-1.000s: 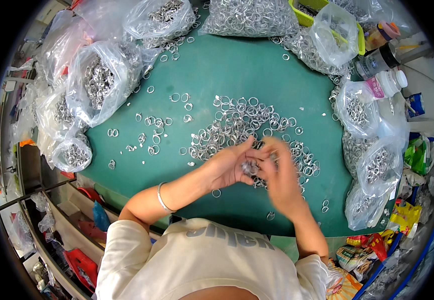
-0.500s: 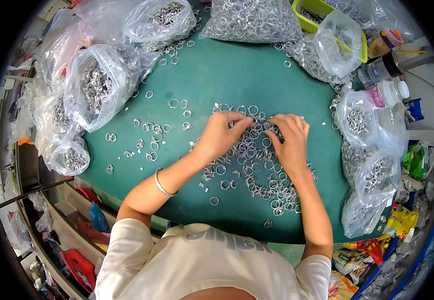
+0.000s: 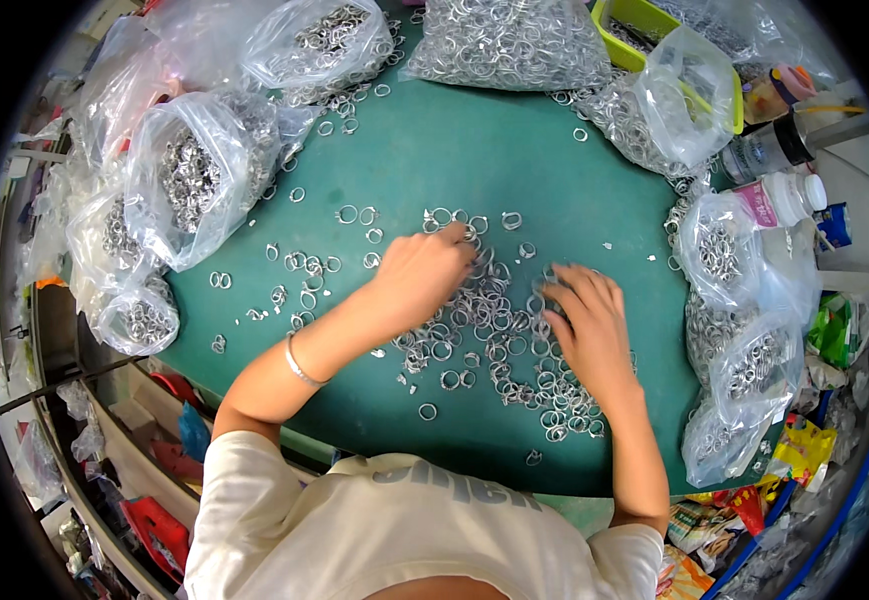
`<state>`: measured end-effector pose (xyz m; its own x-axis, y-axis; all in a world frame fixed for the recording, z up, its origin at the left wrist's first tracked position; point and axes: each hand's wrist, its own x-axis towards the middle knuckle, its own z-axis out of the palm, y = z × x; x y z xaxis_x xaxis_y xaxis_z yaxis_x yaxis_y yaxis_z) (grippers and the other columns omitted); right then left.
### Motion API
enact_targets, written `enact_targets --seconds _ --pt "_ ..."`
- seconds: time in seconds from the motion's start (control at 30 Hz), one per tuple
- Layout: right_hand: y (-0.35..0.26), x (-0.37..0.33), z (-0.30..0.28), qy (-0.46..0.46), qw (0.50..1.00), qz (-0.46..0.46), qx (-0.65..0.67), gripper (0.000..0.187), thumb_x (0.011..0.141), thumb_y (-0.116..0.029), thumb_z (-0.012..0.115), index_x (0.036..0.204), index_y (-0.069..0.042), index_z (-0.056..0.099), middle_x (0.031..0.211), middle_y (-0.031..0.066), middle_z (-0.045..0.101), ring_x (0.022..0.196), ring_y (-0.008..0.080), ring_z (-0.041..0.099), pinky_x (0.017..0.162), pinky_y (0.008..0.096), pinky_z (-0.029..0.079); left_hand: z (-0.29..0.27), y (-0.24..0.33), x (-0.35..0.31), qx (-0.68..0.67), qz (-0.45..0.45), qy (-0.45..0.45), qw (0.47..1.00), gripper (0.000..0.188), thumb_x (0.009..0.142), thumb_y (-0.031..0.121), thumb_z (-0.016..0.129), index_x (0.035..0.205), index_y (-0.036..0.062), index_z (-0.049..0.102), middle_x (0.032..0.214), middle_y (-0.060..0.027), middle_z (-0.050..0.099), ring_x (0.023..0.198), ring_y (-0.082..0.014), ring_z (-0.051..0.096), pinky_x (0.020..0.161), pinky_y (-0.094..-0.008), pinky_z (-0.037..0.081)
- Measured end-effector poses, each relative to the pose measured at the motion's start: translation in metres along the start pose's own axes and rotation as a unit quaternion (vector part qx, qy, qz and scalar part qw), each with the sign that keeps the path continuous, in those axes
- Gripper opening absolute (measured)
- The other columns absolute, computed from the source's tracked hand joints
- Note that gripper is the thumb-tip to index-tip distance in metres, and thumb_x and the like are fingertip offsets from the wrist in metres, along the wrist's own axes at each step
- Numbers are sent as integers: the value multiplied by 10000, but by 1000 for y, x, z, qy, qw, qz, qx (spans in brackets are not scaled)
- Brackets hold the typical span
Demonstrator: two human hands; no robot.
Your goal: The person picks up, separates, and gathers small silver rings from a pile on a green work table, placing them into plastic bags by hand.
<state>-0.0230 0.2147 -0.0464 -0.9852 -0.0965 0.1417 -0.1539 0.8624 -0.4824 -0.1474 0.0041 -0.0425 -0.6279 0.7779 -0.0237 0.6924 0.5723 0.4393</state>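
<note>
A loose pile of silver-coloured rings (image 3: 489,300) lies on the green tabletop in front of me. My left hand (image 3: 422,272), with a bracelet on its wrist, is back-up at the pile's upper left edge. Its fingertips point down among the rings there and are mostly hidden. On the pile's right side is my right hand (image 3: 591,322), its thumb apart from its curved fingers. A few rings next to those fingertips are smeared by motion; none is plainly held. More single rings (image 3: 311,265) and small pale bits lie scattered left of my left hand.
Clear plastic bags full of rings stand around the table (image 3: 424,150): a large bag (image 3: 509,45) at the back, an open bag (image 3: 189,180) at left, several at right. A yellow-green basket (image 3: 619,50), a white bottle (image 3: 789,198) and a dark-lidded bottle (image 3: 769,145) stand at right.
My hands have drawn apart: the left went left, the right moved right and toward me. Rings between them have spread out, and a few lie separately above the pile.
</note>
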Motion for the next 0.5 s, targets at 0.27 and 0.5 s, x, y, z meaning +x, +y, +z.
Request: enact_targets --seconds 0.27,0.5 --pt "-6 37 2 81 994 -5 71 169 720 -9 686 872 -41 620 929 66 622 929 269 556 795 369 412 -25 4 -8 -79 -41 93 992 151 820 61 630 963 27 667 818 -135 598 696 -337 587 612 -402 462" --pt "-18 28 2 79 921 147 352 192 766 6 674 950 -33 632 874 60 638 829 222 576 724 317 466 -21 -4 -17 -682 -254 -112 677 235 948 170 518 1084 17 634 823 -86 644 570 -137 540 430 -252 395"
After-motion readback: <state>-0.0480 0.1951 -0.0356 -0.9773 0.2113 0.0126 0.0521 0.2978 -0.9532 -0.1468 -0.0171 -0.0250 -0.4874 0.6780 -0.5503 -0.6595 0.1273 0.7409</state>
